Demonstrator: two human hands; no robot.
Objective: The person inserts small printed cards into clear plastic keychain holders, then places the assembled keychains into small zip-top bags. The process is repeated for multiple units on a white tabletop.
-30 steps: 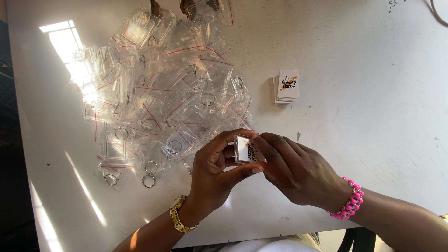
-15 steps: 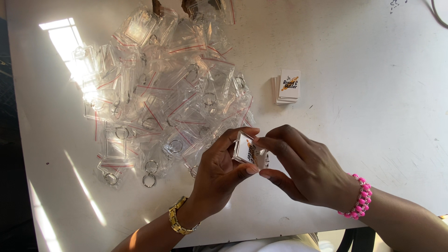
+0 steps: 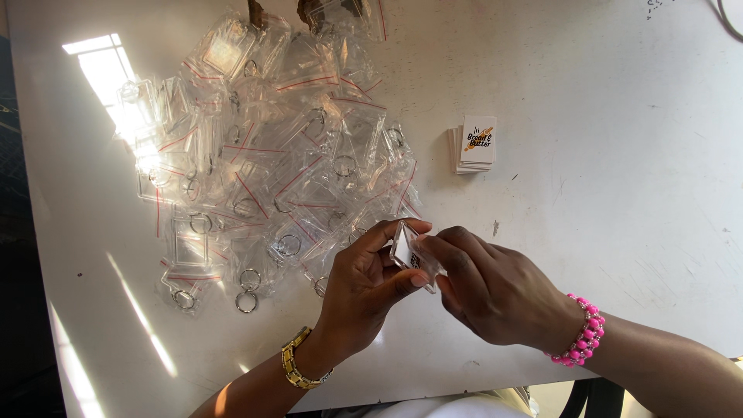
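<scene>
From the head camera, the left hand point(image 3: 364, 286) and right hand point(image 3: 495, 290) both pinch a small clear keychain case point(image 3: 410, 251) between them, near the table's point(image 3: 619, 232) front edge. Bagged keychains point(image 3: 263, 162) pile to the far left; a small card stack point(image 3: 474, 145) lies farther right.

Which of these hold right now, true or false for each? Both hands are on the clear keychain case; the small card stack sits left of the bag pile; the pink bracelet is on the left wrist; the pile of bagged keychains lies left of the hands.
1. Both the left hand and the right hand grip the clear keychain case. True.
2. The card stack sits left of the pile of bagged keychains. False: it lies to the pile's right, on the white table.
3. The pink bracelet is on the left wrist. False: it is on the right wrist; the left wears a gold watch band.
4. The pile lies up and left of the hands. True.
</scene>
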